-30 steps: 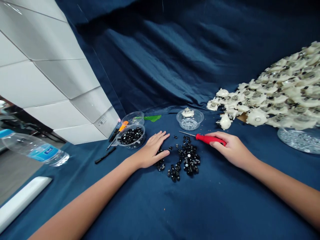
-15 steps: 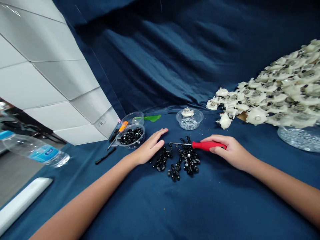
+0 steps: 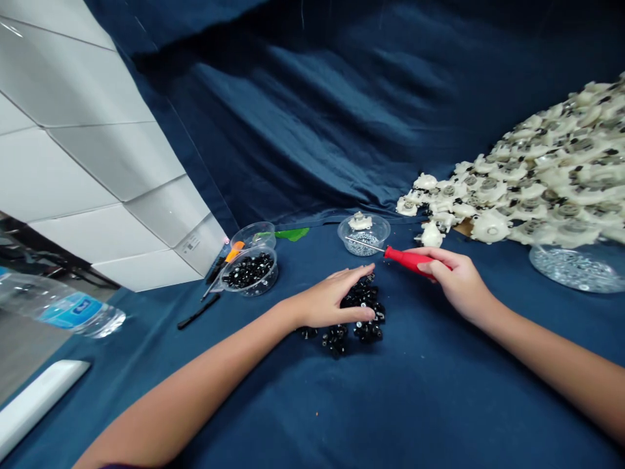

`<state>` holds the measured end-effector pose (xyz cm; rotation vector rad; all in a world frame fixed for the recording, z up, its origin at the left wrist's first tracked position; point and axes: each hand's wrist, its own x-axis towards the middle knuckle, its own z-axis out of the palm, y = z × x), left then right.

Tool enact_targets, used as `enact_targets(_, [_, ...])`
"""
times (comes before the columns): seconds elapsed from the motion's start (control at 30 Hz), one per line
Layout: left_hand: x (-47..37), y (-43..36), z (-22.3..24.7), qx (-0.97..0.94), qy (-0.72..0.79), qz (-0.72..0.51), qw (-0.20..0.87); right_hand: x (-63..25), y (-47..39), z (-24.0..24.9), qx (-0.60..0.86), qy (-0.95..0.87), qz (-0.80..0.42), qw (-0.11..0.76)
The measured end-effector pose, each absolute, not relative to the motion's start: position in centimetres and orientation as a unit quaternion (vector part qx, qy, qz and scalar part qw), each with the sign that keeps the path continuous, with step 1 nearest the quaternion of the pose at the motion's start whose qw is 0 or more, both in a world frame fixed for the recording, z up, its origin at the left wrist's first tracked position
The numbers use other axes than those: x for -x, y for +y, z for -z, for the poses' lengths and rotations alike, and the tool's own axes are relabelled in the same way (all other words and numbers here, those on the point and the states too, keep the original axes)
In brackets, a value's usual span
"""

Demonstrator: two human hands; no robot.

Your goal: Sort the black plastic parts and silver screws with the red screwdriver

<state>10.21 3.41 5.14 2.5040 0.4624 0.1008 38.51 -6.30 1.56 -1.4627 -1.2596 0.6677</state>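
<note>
Small black parts (image 3: pixel 367 332) lie in a loose heap on the blue cloth. Over the heap's left side reaches my left hand (image 3: pixel 336 296), its thumb and fingers spread apart, hiding some of the parts. My right hand (image 3: pixel 449 270) grips a screwdriver (image 3: pixel 407 260) by its red handle, to the right of the heap. The metal shaft points left, and its tip shows in front of a clear round bowl (image 3: pixel 387 229) of small silvery screws. A cream plastic part (image 3: pixel 360 221) sits in that bowl at the back.
A clear tub (image 3: pixel 275 279) of black parts stands left, near a black strip (image 3: pixel 198 311). Cream plastic assemblies (image 3: pixel 537 189) pile up at right, behind a clear dish (image 3: pixel 576 270) of silvery pieces. White boxes (image 3: pixel 112 156) and a water bottle (image 3: pixel 73 312) are at left.
My left hand has moved right, over the black parts. The screwdriver in my right hand has lifted away from the heap, its tip swinging up toward the screw bowl.
</note>
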Motion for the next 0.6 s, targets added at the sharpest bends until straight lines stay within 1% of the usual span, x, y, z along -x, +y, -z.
enact_targets(0.1, [-10.2, 1.2, -5.5, -0.941, 0.132, -0.061, 0.306, -38.1, -6.6, -1.7, 0.595, -0.544, -0.297, 0.512])
enact_targets(0.2, [-10.4, -0.5, -5.0, -0.957, 0.106, -0.075, 0.258, -37.9, -6.7, -1.7, 0.589, -0.550, -0.302, 0.509])
enact_targets(0.33, [-11.1, -1.3, -3.5, -0.968, 0.126, -0.115, 0.183, -38.1, -6.5, -1.2, 0.593, -0.539, -0.299, 0.518])
enact_targets(0.47, [-11.3, -1.2, -2.7, -0.969, 0.136, -0.133, 0.160, -38.3, -6.2, -0.8, 0.604, -0.514, -0.300, 0.530])
enact_targets(0.6, [-10.8, -0.6, -3.0, -0.973, 0.141, -0.120, 0.134, -38.1, -6.2, -0.9, 0.602, -0.515, -0.306, 0.528])
